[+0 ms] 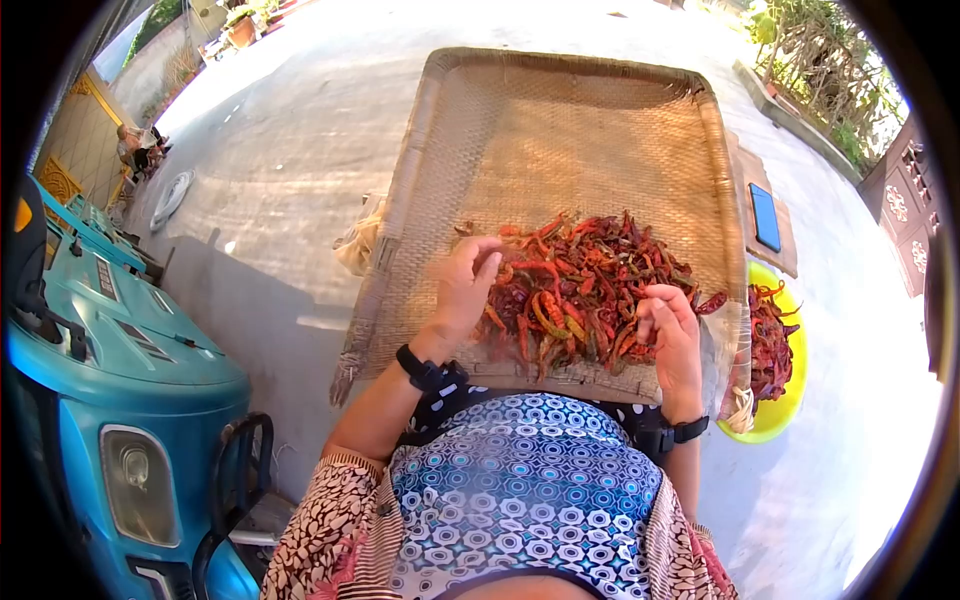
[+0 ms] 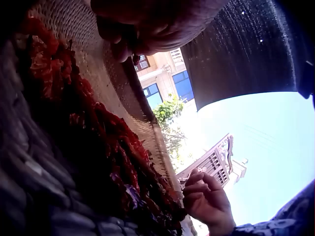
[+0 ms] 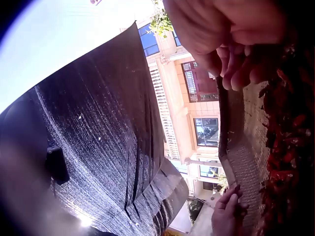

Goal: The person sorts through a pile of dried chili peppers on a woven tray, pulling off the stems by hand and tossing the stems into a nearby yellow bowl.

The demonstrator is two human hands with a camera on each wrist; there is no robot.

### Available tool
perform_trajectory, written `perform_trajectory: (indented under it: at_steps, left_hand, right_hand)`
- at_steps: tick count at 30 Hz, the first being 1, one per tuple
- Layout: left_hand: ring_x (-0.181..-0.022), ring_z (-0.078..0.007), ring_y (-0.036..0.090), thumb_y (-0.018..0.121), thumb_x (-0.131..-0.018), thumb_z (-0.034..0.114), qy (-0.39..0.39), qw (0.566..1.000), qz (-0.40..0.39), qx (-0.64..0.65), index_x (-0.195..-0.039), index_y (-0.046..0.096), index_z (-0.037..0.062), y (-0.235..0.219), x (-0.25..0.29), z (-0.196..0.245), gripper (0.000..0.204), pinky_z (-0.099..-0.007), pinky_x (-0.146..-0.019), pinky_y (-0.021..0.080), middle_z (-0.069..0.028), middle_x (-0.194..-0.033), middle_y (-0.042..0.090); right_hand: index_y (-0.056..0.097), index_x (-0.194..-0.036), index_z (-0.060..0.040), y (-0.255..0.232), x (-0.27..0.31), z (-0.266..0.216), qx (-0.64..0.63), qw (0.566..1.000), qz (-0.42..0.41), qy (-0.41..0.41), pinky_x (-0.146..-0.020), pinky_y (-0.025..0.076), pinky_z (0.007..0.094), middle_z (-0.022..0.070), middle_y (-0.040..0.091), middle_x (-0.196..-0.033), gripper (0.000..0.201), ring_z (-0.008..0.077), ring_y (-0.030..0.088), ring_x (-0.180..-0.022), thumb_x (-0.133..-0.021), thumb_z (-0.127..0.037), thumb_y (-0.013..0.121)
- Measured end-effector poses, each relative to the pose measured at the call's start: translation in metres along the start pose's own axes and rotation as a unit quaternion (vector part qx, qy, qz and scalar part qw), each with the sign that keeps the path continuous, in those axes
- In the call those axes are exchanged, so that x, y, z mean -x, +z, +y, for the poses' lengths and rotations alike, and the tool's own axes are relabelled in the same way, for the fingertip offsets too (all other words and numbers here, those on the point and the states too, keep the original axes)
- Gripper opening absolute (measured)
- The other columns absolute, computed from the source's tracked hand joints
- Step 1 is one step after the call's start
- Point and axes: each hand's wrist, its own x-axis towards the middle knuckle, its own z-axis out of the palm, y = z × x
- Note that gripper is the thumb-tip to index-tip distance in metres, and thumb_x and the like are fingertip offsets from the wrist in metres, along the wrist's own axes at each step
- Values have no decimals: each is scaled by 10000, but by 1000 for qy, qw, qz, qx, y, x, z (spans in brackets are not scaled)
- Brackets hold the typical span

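1 patterned shirt point(image 1: 525, 480), 2 hands point(image 1: 465, 290) point(image 1: 672, 325) (left in pinch around 1 chilli point(image 3: 237, 188), right's hold unclear), 1 tray point(image 1: 590, 120)

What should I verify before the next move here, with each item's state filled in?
1. Peppers inside the woven tray: ok, heaped toward the person's end.
2. Left hand at the heap: ok, at its left side.
3. Right hand at the heap: ok, at its right side.
4. Grip of either hand on a pepper: cannot tell, fingertips unclear.
5. Yellow basin beside the tray: ok, holding more peppers.
6. Blue phone-like object off the tray: ok.
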Motion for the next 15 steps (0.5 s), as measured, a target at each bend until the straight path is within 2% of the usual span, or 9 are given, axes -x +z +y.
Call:
perform_trajectory:
  at_steps: [2, 5, 9, 10, 13, 15]
  left_hand:
    - [-819, -75, 596, 590, -938, 89, 25, 992, -97, 70, -1118, 590, 42, 5, 4, 8, 186, -223, -697, 501, -19, -938, 636]
    - [-835, -72, 594, 593, -936, 87, -43, 971, -183, 145, -1102, 589, 34, 18, 13, 46, 174, -226, -705, 501, -22, -960, 632]
    - [-886, -87, 607, 588, -934, 75, -54, 952, -260, 154, -1146, 556, 39, 25, 21, 53, 217, -236, -746, 505, -43, -1006, 631]
    - [-890, -97, 612, 585, -931, 64, -56, 945, -268, 177, -1163, 544, 46, 28, 22, 46, 236, -245, -750, 505, -45, -988, 637]
    - [-884, -95, 613, 585, -939, 112, -41, 940, -311, 130, -1150, 550, 33, 28, 24, 44, 228, -247, -746, 505, -55, -955, 643]
    - [-865, -103, 614, 585, -944, 169, -48, 949, -311, 36, -1123, 563, 22, 24, 22, 47, 232, -260, -749, 505, -58, -934, 644]
  right_hand:
    - [521, -1201, -69, 20, 0, -1, 110, 991, -63, 31, -596, 445, 199, 15, 607, -851, 275, 73, 550, -667, -942, -133, 587]
    - [546, -1160, -37, 38, -2, -9, 169, 975, -138, 36, -586, 438, 203, 5, 586, -841, 244, 64, 533, -670, -944, -142, 590]
    - [553, -1141, -17, 55, -4, 2, 201, 963, -177, 25, -596, 457, 218, 5, 579, -853, 251, 65, 530, -690, -944, -166, 598]
    - [565, -1087, -9, 61, -2, -1, 207, 962, -174, 28, -597, 466, 221, 10, 586, -845, 217, 64, 532, -687, -941, -165, 602]
    - [571, -1027, -6, 55, -4, 3, 271, 944, -186, 25, -583, 468, 220, 3, 594, -804, 173, 66, 544, -671, -940, -153, 598]
    - [570, -997, -12, 54, -1, 4, 257, 952, -165, 19, -573, 463, 214, -2, 594, -770, 143, 63, 545, -648, -942, -142, 592]
